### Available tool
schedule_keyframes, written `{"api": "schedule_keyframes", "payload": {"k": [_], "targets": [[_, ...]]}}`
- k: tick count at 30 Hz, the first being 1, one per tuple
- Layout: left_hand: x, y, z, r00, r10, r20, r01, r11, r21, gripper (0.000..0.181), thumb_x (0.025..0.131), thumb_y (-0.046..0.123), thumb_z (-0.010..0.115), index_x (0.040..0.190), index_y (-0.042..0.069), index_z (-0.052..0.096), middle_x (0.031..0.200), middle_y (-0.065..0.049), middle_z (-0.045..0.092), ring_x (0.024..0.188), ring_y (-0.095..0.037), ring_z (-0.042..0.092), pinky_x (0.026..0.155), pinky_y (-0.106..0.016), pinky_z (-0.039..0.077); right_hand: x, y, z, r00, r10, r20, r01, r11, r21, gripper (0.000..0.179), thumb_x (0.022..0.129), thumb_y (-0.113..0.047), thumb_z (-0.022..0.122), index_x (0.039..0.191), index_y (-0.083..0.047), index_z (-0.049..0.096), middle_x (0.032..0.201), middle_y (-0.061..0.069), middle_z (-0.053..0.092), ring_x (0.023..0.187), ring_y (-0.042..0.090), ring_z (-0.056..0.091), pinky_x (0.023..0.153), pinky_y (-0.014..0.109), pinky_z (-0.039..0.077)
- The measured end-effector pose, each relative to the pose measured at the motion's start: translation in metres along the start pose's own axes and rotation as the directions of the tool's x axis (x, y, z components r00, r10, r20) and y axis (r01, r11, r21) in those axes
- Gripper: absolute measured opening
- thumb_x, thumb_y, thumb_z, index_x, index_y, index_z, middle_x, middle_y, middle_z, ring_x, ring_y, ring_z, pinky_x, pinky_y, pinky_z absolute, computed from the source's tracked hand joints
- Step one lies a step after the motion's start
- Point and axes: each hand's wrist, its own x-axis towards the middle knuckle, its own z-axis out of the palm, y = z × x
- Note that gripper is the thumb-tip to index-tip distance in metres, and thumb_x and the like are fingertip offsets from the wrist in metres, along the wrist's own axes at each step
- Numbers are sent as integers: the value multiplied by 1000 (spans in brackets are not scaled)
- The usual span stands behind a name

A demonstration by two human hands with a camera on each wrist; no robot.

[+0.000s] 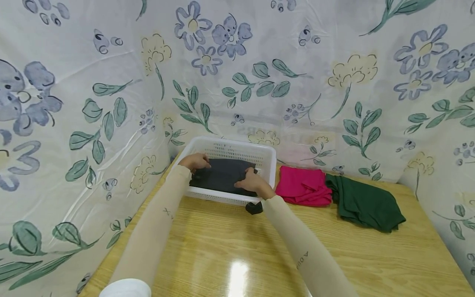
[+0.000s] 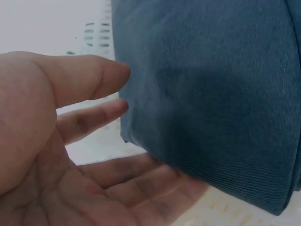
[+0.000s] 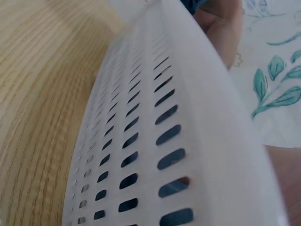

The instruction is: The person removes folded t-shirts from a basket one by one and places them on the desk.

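Note:
A dark folded cloth point(image 1: 222, 175) lies flat inside a white perforated plastic basket point(image 1: 272, 165). My left hand point(image 1: 198, 162) is at the cloth's left end. In the left wrist view, the thumb and one fingertip come right up to the edge of the cloth point(image 2: 202, 103), while other fairly straight fingers reach under its lower side. Over the cloth's right end is my right hand point(image 1: 254, 182), its thumb and forefinger spread apart. The basket wall point(image 3: 141, 117) hides most of that hand in the right wrist view.
Right of the basket lies a folded pink cloth point(image 1: 304, 185), with a folded dark green cloth point(image 1: 365, 202) beside it. A small black object point(image 1: 254, 208) shows under the right wrist. The wooden table point(image 1: 222, 239) meets flower-patterned sheeting point(image 1: 289, 111) at the back and left.

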Motion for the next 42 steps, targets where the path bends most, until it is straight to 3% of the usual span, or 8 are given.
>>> {"api": "schedule_keyframes", "payload": {"k": [4, 8, 12, 17, 26, 34, 39, 42], "targets": [[0, -1, 0, 1000, 2, 16, -1, 999, -32, 41, 106, 19, 54, 139, -4, 51, 140, -26, 48, 63, -16, 38, 62, -30, 43, 1, 0, -3, 999, -11, -43, 14, 997, 74, 71, 99, -24, 67, 153, -1, 27, 156, 24, 38, 142, 41, 41, 114, 53, 36], [0, 0, 1, 1000, 13, 20, -12, 999, -49, 38, 106, 19, 55, 136, -3, 57, 145, -26, 48, 88, -23, 51, 70, -34, 47, 3, 1, -6, 999, -18, -43, 26, 985, 172, 62, 98, -17, 68, 151, -4, 38, 154, 21, 42, 142, 38, 40, 115, 52, 36], [0, -1, 1, 1000, 16, 25, -15, 998, -58, 35, 105, 16, 58, 133, -4, 60, 142, -24, 51, 108, -28, 51, 82, -37, 49, 3, 3, -6, 999, -21, -28, 27, 968, 249, 59, 97, -13, 70, 150, -8, 45, 153, 19, 43, 140, 36, 43, 114, 51, 37], [2, -3, 0, 1000, 16, 11, -15, 998, -66, 34, 102, 10, 64, 131, -5, 60, 133, -23, 55, 106, -29, 53, 87, -44, 51, 2, 4, -4, 996, -49, -69, 64, 972, 228, 54, 96, -14, 72, 146, -11, 52, 154, 16, 44, 138, 35, 45, 111, 51, 40], [-1, -4, 0, 1000, -12, -23, 9, 994, -107, 35, 100, 6, 67, 133, -3, 62, 140, -25, 51, 108, -34, 58, 92, -52, 54, -3, 4, -4, 986, -112, -126, 132, 978, 161, 47, 94, -14, 76, 138, -14, 60, 152, 14, 46, 130, 34, 51, 104, 53, 47], [-10, 7, -1, 998, -19, -62, 7, 984, -176, 34, 100, 5, 67, 133, -1, 63, 138, -23, 53, 101, -30, 56, 87, -48, 54, -7, 2, -10, 962, -190, -195, 206, 976, 70, 43, 93, -14, 77, 134, -12, 63, 154, 14, 47, 131, 33, 51, 104, 49, 46], [-16, 8, -5, 997, 18, -78, -35, 977, -212, 30, 98, 4, 69, 127, 0, 66, 125, -21, 58, 92, -27, 57, 77, -41, 54, -12, -5, -16, 950, -236, -203, 250, 967, 48, 44, 93, -14, 77, 135, -13, 63, 153, 15, 48, 135, 33, 49, 104, 48, 47], [-18, 11, -6, 993, 49, -106, -72, 972, -223, 32, 99, 3, 68, 130, -2, 65, 127, -23, 58, 94, -27, 58, 76, -38, 53, -15, -8, -23, 945, -249, -212, 262, 965, 31, 44, 92, -15, 77, 135, -13, 63, 152, 14, 48, 136, 33, 49, 104, 47, 47]]}}
